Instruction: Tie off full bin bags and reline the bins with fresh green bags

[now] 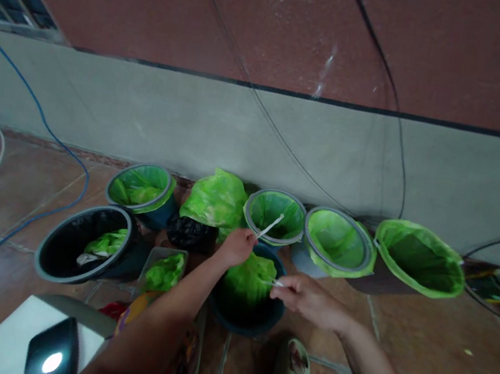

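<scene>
My left hand (238, 247) is closed around a thin white stick-like strip (270, 227), which points up and to the right in front of a grey-rimmed lined bin. Lower and to the right, my right hand (297, 293) pinches a second short white strip (272, 282). That strip reaches over a bright green plastic bag (247, 280), which bunches up inside a dark blue bin (245, 326) between my hands. Whether the strips are joined to the bag I cannot tell.
Along the wall stand bins with green liners, among them a grey bin (369, 259) and a brown bin (460, 285). Left are a filled green bag (216, 199), a black bag (188, 234), a black bin (41, 260) and a clear box (144, 271). A phone (43, 341) lies on a white surface.
</scene>
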A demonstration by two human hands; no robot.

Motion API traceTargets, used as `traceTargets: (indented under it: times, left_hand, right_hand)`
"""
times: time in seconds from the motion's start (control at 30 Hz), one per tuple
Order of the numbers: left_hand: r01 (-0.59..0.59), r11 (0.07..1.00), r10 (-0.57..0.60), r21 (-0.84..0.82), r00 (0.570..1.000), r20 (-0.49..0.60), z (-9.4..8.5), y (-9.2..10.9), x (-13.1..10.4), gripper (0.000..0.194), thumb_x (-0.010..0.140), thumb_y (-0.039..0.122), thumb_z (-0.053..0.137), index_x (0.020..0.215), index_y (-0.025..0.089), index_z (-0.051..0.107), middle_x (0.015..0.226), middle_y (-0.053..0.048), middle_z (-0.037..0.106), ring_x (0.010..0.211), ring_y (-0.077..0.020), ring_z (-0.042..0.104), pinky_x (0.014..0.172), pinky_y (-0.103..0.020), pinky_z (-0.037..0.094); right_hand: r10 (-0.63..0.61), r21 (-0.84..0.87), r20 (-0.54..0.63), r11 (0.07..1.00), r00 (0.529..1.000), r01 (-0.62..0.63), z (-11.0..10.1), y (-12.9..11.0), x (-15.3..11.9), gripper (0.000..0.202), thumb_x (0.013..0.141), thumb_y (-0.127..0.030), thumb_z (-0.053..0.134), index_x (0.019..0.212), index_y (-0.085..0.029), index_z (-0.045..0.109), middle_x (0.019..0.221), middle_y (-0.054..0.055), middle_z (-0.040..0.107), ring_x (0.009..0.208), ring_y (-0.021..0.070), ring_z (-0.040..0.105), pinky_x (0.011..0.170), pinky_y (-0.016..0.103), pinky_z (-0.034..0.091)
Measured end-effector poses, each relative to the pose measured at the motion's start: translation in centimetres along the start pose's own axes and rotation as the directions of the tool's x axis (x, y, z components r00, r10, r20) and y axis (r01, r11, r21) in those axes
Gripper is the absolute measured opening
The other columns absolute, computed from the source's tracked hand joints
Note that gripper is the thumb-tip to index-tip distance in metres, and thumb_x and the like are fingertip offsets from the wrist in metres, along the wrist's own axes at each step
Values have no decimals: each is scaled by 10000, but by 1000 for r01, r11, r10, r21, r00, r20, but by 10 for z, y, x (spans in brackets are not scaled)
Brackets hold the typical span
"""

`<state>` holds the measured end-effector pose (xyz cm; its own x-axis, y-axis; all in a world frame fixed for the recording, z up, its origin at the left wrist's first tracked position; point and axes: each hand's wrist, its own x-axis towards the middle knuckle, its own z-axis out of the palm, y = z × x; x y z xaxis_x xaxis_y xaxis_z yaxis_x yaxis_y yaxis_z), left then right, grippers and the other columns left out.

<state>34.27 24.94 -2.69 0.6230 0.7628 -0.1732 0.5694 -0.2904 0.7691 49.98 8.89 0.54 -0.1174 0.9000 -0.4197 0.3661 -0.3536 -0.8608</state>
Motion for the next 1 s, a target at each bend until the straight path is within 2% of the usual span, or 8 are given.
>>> traceTargets:
  times: [0.07,0.17,0.37,0.47,0.57,0.77,0.9,1.0]
  left_hand:
    - [-48,999,47,13,997,54,4,3,-4,318,902,187,423,726,155,686,646,-22,629,613,-149,548,637,-262,412]
    - [-68,998,67,6,993,92,9,6,-7,314,899,177,428,739,151,697,632,-18,627,590,-146,539,624,-262,409]
    - [-61,997,64,-50,996,69,12,6,-6,294,885,198,448,760,144,708,623,-4,610,586,-132,511,607,-249,386]
    - [-82,984,105,-158,984,146,16,6,-9,287,877,238,464,760,133,704,599,13,567,562,-113,457,580,-242,351]
    - [-114,939,227,-326,915,333,19,8,-15,248,844,284,519,750,131,690,607,25,546,566,-96,419,575,-231,337]
    - [-33,891,328,-453,738,590,11,13,-21,145,767,194,526,693,153,643,580,33,491,550,-92,395,565,-229,327]
    - [-78,889,355,-451,738,574,3,17,-21,155,778,189,521,740,159,669,609,32,489,591,-105,403,586,-233,329]
    - [-216,895,409,-391,748,523,0,20,-22,204,836,223,506,704,160,648,643,22,500,642,-116,434,637,-236,354]
  right_hand:
    - [-69,229,-104,969,992,91,0,-11,4,429,846,-613,522,835,-200,636,541,-49,431,488,88,324,484,239,246]
    - [-43,245,-269,963,962,112,-4,-20,10,455,795,-661,561,756,-207,572,511,-63,394,470,86,306,468,236,225]
    - [-154,37,-170,986,973,163,-3,-20,12,445,901,-604,463,741,-203,570,534,-42,468,506,97,388,506,237,293]
    - [-229,-74,-131,973,965,220,-3,-25,11,463,918,-570,469,646,-200,529,578,-20,516,571,107,446,559,243,339]
    - [-224,50,-77,972,972,228,-6,-30,13,448,931,-583,443,755,-194,580,617,-21,529,569,102,448,547,237,343]
    - [-100,253,-248,954,964,164,-14,-24,21,465,839,-632,554,704,-187,552,549,-50,461,493,76,359,476,230,260]
    - [2,330,-351,936,936,121,-16,-14,26,446,798,-628,584,693,-196,550,522,-57,454,461,77,362,456,236,255]
    - [58,383,-374,919,925,97,-17,-8,29,453,761,-641,612,691,-195,568,546,-45,509,453,74,392,456,235,285]
